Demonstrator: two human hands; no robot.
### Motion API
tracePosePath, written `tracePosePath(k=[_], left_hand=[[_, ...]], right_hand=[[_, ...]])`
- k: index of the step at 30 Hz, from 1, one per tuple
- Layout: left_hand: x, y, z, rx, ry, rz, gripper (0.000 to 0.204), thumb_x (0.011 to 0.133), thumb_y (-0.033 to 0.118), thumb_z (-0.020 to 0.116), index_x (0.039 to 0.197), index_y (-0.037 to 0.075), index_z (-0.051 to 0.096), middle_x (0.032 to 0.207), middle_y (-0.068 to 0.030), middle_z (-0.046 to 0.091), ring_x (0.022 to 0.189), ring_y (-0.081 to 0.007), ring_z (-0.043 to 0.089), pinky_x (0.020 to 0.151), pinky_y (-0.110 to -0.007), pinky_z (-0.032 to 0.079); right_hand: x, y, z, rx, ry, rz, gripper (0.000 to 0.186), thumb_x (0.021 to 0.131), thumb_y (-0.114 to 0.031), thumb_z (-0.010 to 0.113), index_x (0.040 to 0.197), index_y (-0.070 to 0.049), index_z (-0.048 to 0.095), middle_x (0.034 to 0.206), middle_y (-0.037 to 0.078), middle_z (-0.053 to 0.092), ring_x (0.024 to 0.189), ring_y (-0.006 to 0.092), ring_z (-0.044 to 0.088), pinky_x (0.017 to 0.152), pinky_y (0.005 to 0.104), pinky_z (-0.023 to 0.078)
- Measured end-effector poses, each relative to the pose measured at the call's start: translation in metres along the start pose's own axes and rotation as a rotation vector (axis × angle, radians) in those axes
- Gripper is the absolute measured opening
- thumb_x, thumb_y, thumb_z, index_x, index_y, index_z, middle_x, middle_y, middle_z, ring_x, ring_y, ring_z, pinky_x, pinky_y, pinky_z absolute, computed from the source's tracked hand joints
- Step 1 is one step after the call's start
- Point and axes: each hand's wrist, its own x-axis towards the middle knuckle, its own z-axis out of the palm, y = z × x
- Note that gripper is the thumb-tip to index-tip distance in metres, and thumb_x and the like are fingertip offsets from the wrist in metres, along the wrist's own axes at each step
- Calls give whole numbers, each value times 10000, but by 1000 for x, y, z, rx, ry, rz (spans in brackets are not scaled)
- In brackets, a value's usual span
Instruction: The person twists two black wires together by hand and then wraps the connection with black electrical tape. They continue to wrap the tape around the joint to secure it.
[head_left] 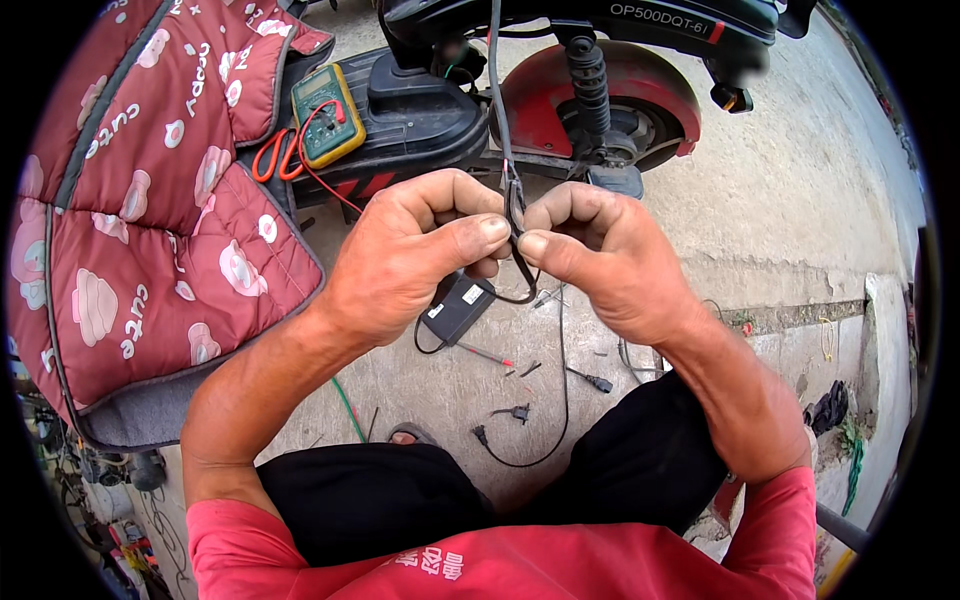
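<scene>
A grey-black cable (498,95) hangs down from the electric scooter to between my two hands. My left hand (405,255) is closed, its thumb and curled fingers pinching the cable near its lower end. Close by on the right, my right hand (615,255) pinches the same cable between thumb and bent forefinger. Thin wires show at the joint just above the fingertips. Below them a thin black strand (529,287) loops down; whether it is wire or tape I cannot make out.
Ahead stands the scooter, its rear wheel (665,95) on the right. A green-and-yellow multimeter (328,112) with red leads lies on its footboard. A red padded cover (150,230) drapes at left. On the concrete are a black power adapter (458,310), a plug (598,383) and loose cords.
</scene>
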Motion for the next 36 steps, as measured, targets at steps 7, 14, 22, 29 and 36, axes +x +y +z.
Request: tracePosePath(k=[7, 14, 22, 29, 36], left_hand=[[3, 0, 3, 40, 4, -3, 195, 924, 181, 706, 947, 19, 600, 882, -63, 655, 782, -105, 611, 717, -252, 502], [4, 1, 0, 138, -27, 18, 195, 919, 180, 698, 957, 10, 609, 883, -67, 654, 804, -117, 623, 728, -260, 514], [12, -1, -4, 177, -28, -19, 156, 904, 166, 612, 924, 11, 597, 833, -43, 617, 772, -106, 586, 713, -260, 485], [10, 2, 2, 313, 114, 37, 209, 878, 173, 617, 836, -30, 592, 723, -46, 609, 684, -87, 553, 605, -269, 459], [-2, 17, 13, 575, 100, 87, 164, 879, 138, 639, 861, -17, 591, 735, -3, 583, 688, -58, 499, 601, -242, 412]], right_hand=[[-2, 7, 4, -333, 140, -275, 172, 888, -158, 679, 876, 12, 656, 807, 43, 667, 727, 53, 552, 652, 241, 460], [-4, 2, 6, -26, 89, -79, 185, 911, -166, 642, 888, 18, 651, 804, 30, 647, 751, 75, 551, 676, 254, 454], [-3, 3, 15, -19, 103, -36, 195, 929, -154, 640, 946, 39, 634, 810, 43, 659, 778, 79, 597, 680, 245, 494], [-9, 10, 22, 139, 190, -33, 250, 897, -83, 686, 1071, 68, 588, 925, 92, 680, 841, 95, 647, 763, 246, 543], [-10, 11, 22, 148, 191, 57, 248, 895, -61, 681, 1087, 70, 593, 951, 87, 678, 852, 94, 645, 754, 244, 547]])
